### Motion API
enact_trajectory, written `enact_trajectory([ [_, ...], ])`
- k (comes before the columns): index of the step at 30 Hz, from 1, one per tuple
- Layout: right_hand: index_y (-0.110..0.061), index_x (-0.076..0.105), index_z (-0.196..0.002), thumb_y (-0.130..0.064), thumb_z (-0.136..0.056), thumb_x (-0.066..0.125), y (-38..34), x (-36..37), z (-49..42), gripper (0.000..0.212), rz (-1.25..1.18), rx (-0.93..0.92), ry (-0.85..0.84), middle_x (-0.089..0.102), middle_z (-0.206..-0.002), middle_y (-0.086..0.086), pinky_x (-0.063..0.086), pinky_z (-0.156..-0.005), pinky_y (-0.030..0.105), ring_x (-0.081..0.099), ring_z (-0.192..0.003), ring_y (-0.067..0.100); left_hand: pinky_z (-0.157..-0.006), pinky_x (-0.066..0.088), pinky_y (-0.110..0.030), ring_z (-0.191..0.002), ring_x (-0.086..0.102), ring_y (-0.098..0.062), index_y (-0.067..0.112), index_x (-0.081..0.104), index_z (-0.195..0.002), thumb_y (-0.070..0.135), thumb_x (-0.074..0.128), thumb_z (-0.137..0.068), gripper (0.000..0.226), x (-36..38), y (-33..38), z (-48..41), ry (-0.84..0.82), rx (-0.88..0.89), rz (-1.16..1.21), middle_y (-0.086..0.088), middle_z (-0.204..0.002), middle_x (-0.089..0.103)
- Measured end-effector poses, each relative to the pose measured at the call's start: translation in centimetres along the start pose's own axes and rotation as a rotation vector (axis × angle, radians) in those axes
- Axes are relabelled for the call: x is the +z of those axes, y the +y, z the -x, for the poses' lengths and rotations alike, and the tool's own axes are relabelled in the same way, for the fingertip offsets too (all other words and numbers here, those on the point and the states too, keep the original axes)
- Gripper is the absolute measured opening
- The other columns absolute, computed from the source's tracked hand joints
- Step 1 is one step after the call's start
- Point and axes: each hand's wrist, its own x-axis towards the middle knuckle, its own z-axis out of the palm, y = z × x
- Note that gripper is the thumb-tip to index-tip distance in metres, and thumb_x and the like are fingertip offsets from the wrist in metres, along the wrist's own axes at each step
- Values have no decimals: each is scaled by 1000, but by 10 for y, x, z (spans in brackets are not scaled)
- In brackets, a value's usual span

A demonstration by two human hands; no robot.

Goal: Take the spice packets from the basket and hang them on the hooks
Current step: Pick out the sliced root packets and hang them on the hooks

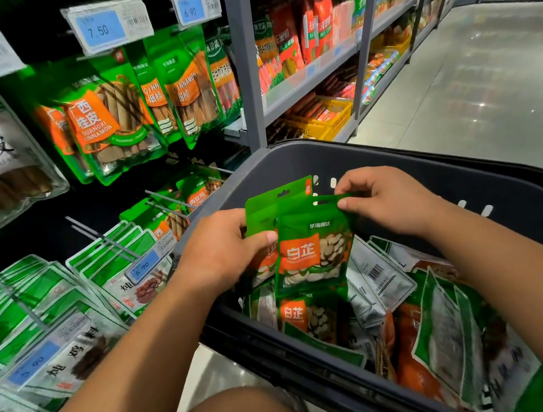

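Left hand (223, 246): we see it clamped on the rear packet (263, 207). The thumb lies across the packet's face, with its tip at the left edge of the front packet (314, 252). The fingers are hidden behind.
Right hand (387, 201): thumb and forefinger are pressed together on the top right corner of the front packet, just beside its hang hole. The other fingers are curled loosely above.
Front packet: green with an orange label and pale slices showing through its window. It is upright and overlaps the rear packet.
Rear packet: green and upright. Its top strip and hang hole stand clear above the left hand.
Where the two are: we find both held over the near-left part of the basket (259, 173), above the loose packets (446, 338) lying inside it.
Basket: dark, with slotted walls, and it sits between the two forearms.
Hooks (165, 197): bare metal prongs jut from the display to the left of the basket, well apart from both hands.
Display: cinnamon packets (107, 123) hang higher up under blue price tags (106, 25), and more green packets hang lower left.
Surroundings: grey shelves (314, 72) of goods run off to the right along a glossy floor (487, 73).
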Motion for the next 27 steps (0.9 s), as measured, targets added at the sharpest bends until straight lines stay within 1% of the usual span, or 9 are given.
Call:
enact_trajectory([
  [3,-26,73,-92,-16,-93,72,-8,6,-1,10,-44,-12,43,70,-86,-15,51,-78,25,63,-78,-4,-61,45,-18,-77,63,5,25,75,-95,40,76,-90,16,0,0,0,-24,14,19,19,-84,71],
  [5,-26,73,-91,-15,-93,72,-13,11,-1,12,-95,-7,62,69,-84,-17,53,-79,27,62,-76,-8,-56,41,-10,-73,62,11,29,76,-95,41,77,-88,13,-1,1,1,-48,21,46,24,-80,69],
  [8,-30,72,-87,-16,-92,72,-18,17,-2,16,-117,10,111,70,-80,-16,55,-77,30,63,-74,-1,-58,44,-6,-72,61,19,28,78,-99,42,78,-86,19,-1,0,2,-69,28,72,24,-83,72],
  [11,-34,72,-84,-19,-91,73,-21,20,-2,17,-142,32,110,72,-78,-21,55,-75,28,65,-73,-2,-69,53,-19,-79,67,8,25,78,-98,42,78,-86,20,-2,2,3,-67,17,43,16,-89,77],
  [14,-30,73,-88,-25,-89,76,-19,24,-3,6,-168,58,144,74,-83,-10,58,-78,35,70,-79,8,-70,55,-29,-78,68,-4,22,75,-91,40,74,-91,19,-2,1,1,-31,-24,16,11,-88,76],
  [18,-25,70,-99,-31,-86,81,-7,31,-4,18,-177,138,219,72,-82,-6,53,-74,24,65,-73,1,-75,56,-34,-81,69,-9,23,71,-87,42,73,-92,19,-1,-3,-1,24,-54,-6,11,-87,74],
  [21,-20,68,-105,-33,-83,84,15,43,-4,30,-185,265,113,73,-88,-4,53,-75,25,68,-80,8,-78,57,-35,-83,68,-10,23,73,-92,42,73,-92,19,0,-3,-1,45,-69,3,11,-90,75],
  [25,-16,66,-106,-34,-82,85,43,71,3,35,-124,412,-107,71,-93,0,51,-75,29,65,-82,14,-76,56,-34,-82,68,-9,21,73,-92,42,72,-93,21,0,-2,0,65,-72,23,10,-88,74],
  [27,-16,66,-105,-35,-81,85,54,89,9,36,-69,450,-230,71,-93,1,54,-80,32,68,-86,17,-73,54,-33,-81,67,-8,22,72,-90,42,71,-93,20,-1,-2,0,69,-74,18,13,-85,73],
])
